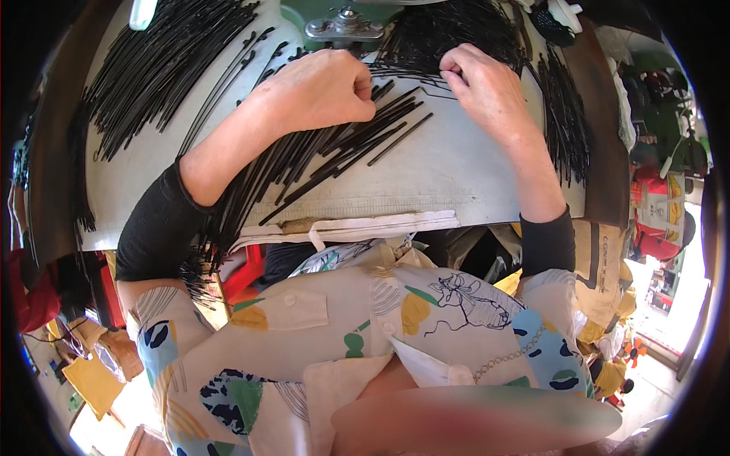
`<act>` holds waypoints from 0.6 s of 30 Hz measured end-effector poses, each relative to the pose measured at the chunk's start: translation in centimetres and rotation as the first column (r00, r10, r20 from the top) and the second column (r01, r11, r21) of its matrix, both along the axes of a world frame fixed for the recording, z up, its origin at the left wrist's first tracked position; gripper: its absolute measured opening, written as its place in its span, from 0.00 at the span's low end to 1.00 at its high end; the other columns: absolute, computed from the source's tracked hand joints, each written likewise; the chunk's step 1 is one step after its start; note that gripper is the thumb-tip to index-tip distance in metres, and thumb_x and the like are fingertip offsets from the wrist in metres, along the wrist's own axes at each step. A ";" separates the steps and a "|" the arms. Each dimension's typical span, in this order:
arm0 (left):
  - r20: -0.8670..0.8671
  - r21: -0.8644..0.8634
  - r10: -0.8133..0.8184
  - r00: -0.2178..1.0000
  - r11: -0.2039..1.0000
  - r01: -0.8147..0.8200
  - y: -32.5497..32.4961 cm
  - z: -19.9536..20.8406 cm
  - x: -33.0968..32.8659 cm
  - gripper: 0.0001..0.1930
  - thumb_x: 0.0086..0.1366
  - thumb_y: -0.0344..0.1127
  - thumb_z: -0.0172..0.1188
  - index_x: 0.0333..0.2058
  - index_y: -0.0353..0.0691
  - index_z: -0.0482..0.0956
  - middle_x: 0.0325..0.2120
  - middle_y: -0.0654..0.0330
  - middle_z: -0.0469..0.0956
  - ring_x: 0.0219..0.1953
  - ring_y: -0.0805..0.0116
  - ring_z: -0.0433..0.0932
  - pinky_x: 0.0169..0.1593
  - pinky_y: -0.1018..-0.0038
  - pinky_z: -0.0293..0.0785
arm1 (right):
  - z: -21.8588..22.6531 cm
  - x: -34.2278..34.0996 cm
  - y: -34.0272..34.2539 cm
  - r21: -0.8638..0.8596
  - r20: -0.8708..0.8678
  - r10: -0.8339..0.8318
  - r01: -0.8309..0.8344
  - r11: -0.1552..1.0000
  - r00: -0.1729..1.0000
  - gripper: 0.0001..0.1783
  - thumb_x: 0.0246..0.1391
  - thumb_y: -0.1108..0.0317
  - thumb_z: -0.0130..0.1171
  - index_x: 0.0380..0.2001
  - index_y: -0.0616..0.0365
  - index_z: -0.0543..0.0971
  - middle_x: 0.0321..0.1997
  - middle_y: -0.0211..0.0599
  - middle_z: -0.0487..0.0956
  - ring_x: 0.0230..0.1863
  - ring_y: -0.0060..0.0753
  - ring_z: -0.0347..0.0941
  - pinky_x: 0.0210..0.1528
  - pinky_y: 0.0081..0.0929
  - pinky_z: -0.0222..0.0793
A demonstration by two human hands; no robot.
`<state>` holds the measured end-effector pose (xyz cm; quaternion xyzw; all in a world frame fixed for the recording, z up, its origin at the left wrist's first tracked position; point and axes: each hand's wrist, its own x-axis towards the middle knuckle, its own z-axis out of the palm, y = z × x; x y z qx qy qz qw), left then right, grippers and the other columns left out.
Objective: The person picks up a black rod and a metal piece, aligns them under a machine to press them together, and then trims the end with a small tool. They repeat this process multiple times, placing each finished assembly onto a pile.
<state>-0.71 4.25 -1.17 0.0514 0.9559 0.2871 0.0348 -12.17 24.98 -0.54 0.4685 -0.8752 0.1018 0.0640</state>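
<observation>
- Nearest, dial centre: white cloth strip [395, 223] along the near edge of your tabletop [464, 171], just in front of your patterned shirt [380, 300].
- Toward 10 o'c: fan of black strips [262, 171], running under yr L forearm & spilling over the near edge.
- Btw 12 & 1, a bit farther in: loose black strips [342, 154] lying at a slant, plus a single strip [401, 139] just beside them, apart on bare top.
- Approx. 12, farther: yr L hand [327, 87], back up, fingers curled narrow like a loose fist; can't tell what, if anything, is inside.
- Btw 1 & 2: yr R hand [484, 87], thumb & index drawn close tog.; thin black stuff shows by the tips, but can't tell if it's pinched.
- 2 o'c: right-hand bundle [563, 114], past yr R wrist. 10 o'c, far: big left-hand bundle [160, 76].
- Far, approx. 1: tangled thin black pile [456, 30], behind yr R hand. Far 12: green machine base [319, 11] w/ metal plate [346, 29], just beyond yr L hand.
- Step, my judgement: prob. fingering thin strips btw both hands. Next move calls for a light fingertip pinch, one strip kept clear of its neighbours, since they'd likely snag.
</observation>
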 end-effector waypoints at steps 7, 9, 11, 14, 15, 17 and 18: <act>-0.049 0.108 0.027 0.998 0.994 -0.022 -1.3 -0.2 0.2 0.10 0.49 0.36 0.60 0.26 0.35 0.79 0.16 0.60 0.76 0.17 0.72 0.71 0.25 0.77 0.68 | 0.0 0.4 -0.2 -0.055 0.035 -0.050 0.052 0.997 0.998 0.05 0.51 0.69 0.50 0.30 0.57 0.72 0.33 0.36 0.75 0.33 0.44 0.73 0.35 0.37 0.68; -0.047 0.159 0.020 0.999 0.987 -0.013 -1.7 -0.1 0.0 0.10 0.50 0.36 0.60 0.27 0.34 0.79 0.17 0.62 0.76 0.17 0.75 0.71 0.24 0.78 0.67 | 0.1 0.6 -0.3 -0.104 0.065 -0.066 0.073 0.992 0.996 0.05 0.52 0.69 0.49 0.30 0.57 0.73 0.33 0.36 0.76 0.33 0.44 0.73 0.35 0.37 0.68; 0.169 0.362 0.041 0.985 0.927 -0.101 -1.8 0.4 -0.3 0.11 0.48 0.37 0.61 0.25 0.35 0.80 0.16 0.62 0.75 0.18 0.75 0.73 0.22 0.79 0.69 | 0.3 0.7 -0.4 -0.054 0.023 -0.042 0.044 0.998 0.999 0.06 0.51 0.69 0.51 0.33 0.57 0.73 0.29 0.38 0.77 0.31 0.40 0.73 0.34 0.31 0.68; 0.199 0.497 0.032 0.979 0.858 -0.129 -2.1 0.4 -0.1 0.13 0.51 0.35 0.61 0.32 0.32 0.78 0.19 0.62 0.76 0.19 0.81 0.71 0.18 0.86 0.64 | 0.1 0.7 -0.3 0.027 0.010 -0.009 0.009 1.000 1.000 0.07 0.50 0.70 0.52 0.33 0.57 0.74 0.25 0.38 0.77 0.27 0.41 0.72 0.32 0.29 0.68; 0.198 0.492 0.036 0.980 0.860 -0.131 -2.3 0.2 0.0 0.13 0.51 0.35 0.61 0.32 0.32 0.78 0.19 0.62 0.76 0.19 0.81 0.71 0.18 0.86 0.64 | 0.5 0.8 -0.4 0.022 0.009 -0.006 0.006 1.000 1.000 0.07 0.50 0.70 0.52 0.33 0.57 0.74 0.25 0.38 0.77 0.27 0.41 0.72 0.32 0.29 0.68; 0.134 0.532 0.052 0.990 0.839 -0.116 -2.7 -0.2 0.1 0.15 0.52 0.35 0.60 0.36 0.30 0.77 0.21 0.62 0.77 0.19 0.81 0.72 0.18 0.87 0.65 | 1.5 1.1 -0.5 0.146 0.192 -0.100 0.073 0.987 0.976 0.06 0.48 0.71 0.53 0.31 0.59 0.74 0.20 0.36 0.76 0.22 0.33 0.71 0.28 0.26 0.68; 0.130 0.528 0.057 0.990 0.841 -0.118 -2.8 -0.2 0.1 0.15 0.52 0.35 0.60 0.36 0.30 0.77 0.21 0.62 0.77 0.19 0.81 0.72 0.18 0.87 0.65 | 1.8 1.1 -0.4 0.140 0.189 -0.095 0.069 0.988 0.977 0.06 0.48 0.71 0.53 0.31 0.59 0.74 0.20 0.36 0.76 0.22 0.33 0.71 0.28 0.26 0.68</act>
